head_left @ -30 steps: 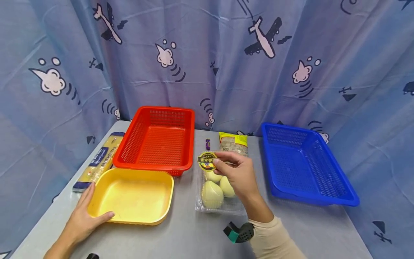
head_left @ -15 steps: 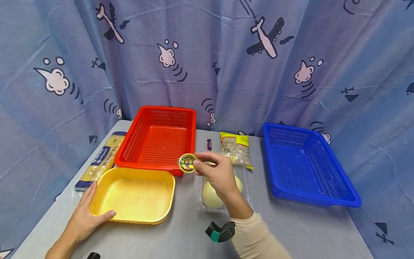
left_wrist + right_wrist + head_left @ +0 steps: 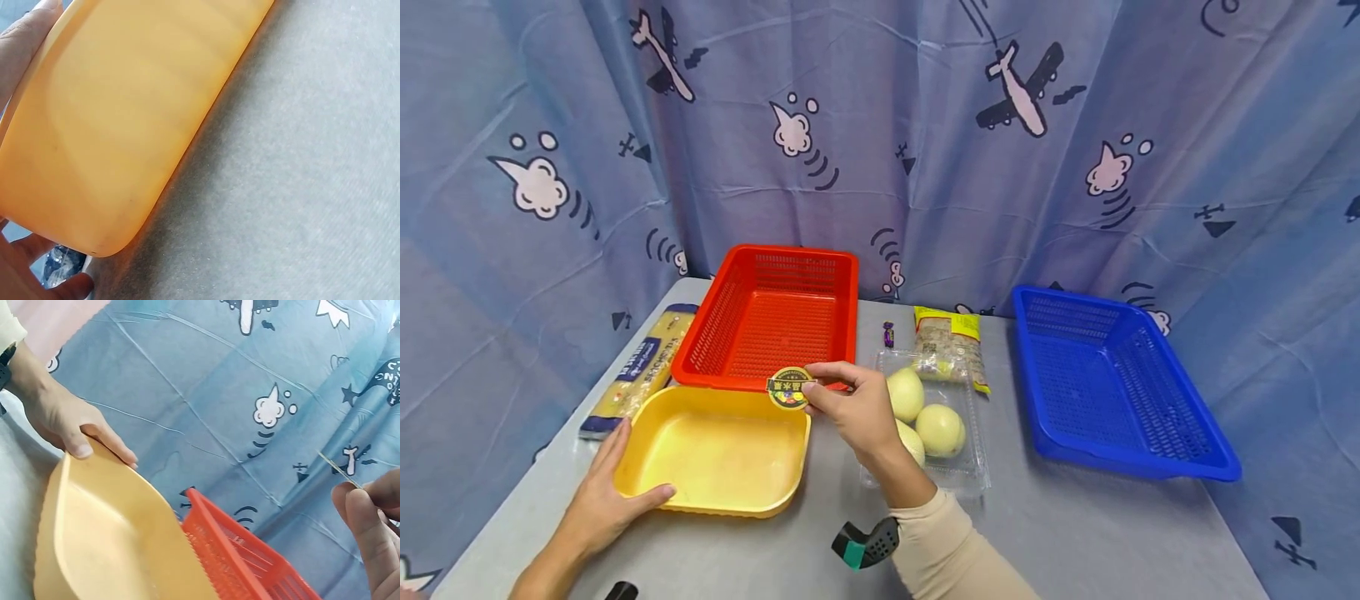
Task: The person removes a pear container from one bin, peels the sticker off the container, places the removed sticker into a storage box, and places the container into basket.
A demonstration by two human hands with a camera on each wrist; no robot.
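Note:
My right hand (image 3: 855,412) pinches a round black-and-gold sticker (image 3: 787,388) between thumb and fingertips. The sticker hangs above the far right rim of the yellow plastic basin (image 3: 715,450); in the right wrist view it shows edge-on as a thin strip (image 3: 337,467). At the basin's near left corner, my left hand (image 3: 602,500) grips the side, thumb at the rim and fingers along the outside. The left wrist view shows the basin wall (image 3: 125,125) between thumb and fingers. Behind my right forearm lies a clear plastic box (image 3: 958,479) holding several pale yellow-green round fruits (image 3: 940,431), partly hidden.
Behind the basin stands a red basket (image 3: 782,333), with a long noodle packet (image 3: 643,367) to its left. A purple-wrapped candy (image 3: 888,334) and a yellow-topped bag (image 3: 951,333) lie at the back. The blue basket (image 3: 1090,392) is at right, before a patterned curtain (image 3: 850,167).
My right hand has carried the sticker leftward, from over the fruit box to the basin's far right rim. More fruits are uncovered. My left hand has stayed at the basin.

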